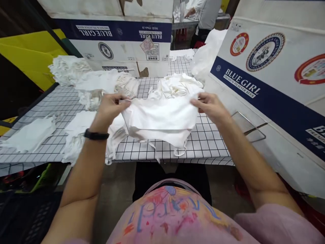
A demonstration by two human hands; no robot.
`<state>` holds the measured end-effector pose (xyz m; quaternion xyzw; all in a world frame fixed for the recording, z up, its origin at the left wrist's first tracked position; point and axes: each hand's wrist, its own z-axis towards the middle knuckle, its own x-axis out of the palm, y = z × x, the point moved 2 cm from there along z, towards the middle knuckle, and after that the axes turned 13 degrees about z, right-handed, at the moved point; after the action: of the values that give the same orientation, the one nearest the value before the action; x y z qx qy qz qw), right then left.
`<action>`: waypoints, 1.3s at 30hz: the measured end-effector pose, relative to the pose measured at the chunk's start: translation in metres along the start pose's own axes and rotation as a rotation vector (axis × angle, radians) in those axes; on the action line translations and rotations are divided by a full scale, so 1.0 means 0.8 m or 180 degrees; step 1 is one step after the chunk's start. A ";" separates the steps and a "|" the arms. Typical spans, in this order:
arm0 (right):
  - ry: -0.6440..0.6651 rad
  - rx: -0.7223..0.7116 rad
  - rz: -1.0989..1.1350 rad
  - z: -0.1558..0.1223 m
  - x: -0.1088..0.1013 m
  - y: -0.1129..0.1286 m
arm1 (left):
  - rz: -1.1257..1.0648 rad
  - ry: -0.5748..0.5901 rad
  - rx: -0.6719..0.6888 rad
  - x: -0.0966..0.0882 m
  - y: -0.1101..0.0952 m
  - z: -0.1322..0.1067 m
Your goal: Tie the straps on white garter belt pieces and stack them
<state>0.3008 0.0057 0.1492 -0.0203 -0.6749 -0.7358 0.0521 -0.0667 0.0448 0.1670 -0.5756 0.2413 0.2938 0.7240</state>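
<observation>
Both the left hand (111,107) and the right hand (209,105) were narrowed to a thumb-and-finger pinch, holding the white cloth piece (162,113) by its upper corners, at ten and two o'clock on it. The piece hung spread between them above the near side of the checked tabletop (210,137), its upper edge dipping a little; whether its lowest part rested there could not be told. Two layers showed along the lower edge, one below the other, and thin straps (179,153) trailed at five and six o'clock. Handling it well, as judged here, called for level hands, an even, light pull to take out the slack, both layers caught in each pinch, and the straps kept from snagging or tucking under.

Around the piece, a crumpled white heap (177,84) lay just beyond it at twelve o'clock, close enough to tangle with its upper edge. A nearer white pile (78,135) sat at eight o'clock, partly behind the left forearm, and a flat white bundle (30,134) farther out at nine. A ruffled stack (68,69) stood at ten, a printed carton (114,51) at eleven, and a larger carton (254,73) at two, leaving the right arm less room for spreading wide.
</observation>
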 end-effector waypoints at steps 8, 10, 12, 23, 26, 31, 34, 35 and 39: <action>0.0014 0.0241 -0.2380 -0.010 0.001 -0.112 | 0.1313 0.0693 0.1005 0.185 -0.024 -0.099; 0.0361 0.0391 -0.2652 -0.039 -0.007 -0.121 | 0.1138 0.1114 0.1402 0.220 -0.049 -0.138; 0.0664 0.0423 -0.2695 -0.064 -0.016 -0.130 | 0.1152 0.1339 0.1552 0.248 -0.066 -0.164; 0.0216 0.0462 -0.1532 -0.116 -0.049 -0.123 | 0.0899 0.0966 0.1264 0.268 -0.080 -0.173; 0.0167 0.0732 -0.0812 -0.126 -0.046 -0.117 | 0.0767 0.0759 0.1448 0.261 -0.086 -0.176; 0.0067 0.0732 -0.0324 -0.135 -0.035 -0.109 | 0.0293 0.0698 0.1181 0.261 -0.092 -0.175; -0.0045 0.0705 -0.0246 -0.138 -0.030 -0.101 | -0.0287 0.0701 0.1052 0.261 -0.095 -0.172; -0.0089 0.0696 -0.0223 -0.139 -0.028 -0.099 | -0.0501 0.0701 0.1026 0.261 -0.095 -0.171; -0.0315 0.0627 -0.0095 -0.141 -0.021 -0.095 | -0.1233 0.0923 0.0764 0.262 -0.094 -0.170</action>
<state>0.3139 -0.0995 0.0622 -0.0414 -0.7459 -0.6647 0.0095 0.1334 -0.0696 0.0448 -0.5572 0.2610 0.0336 0.7876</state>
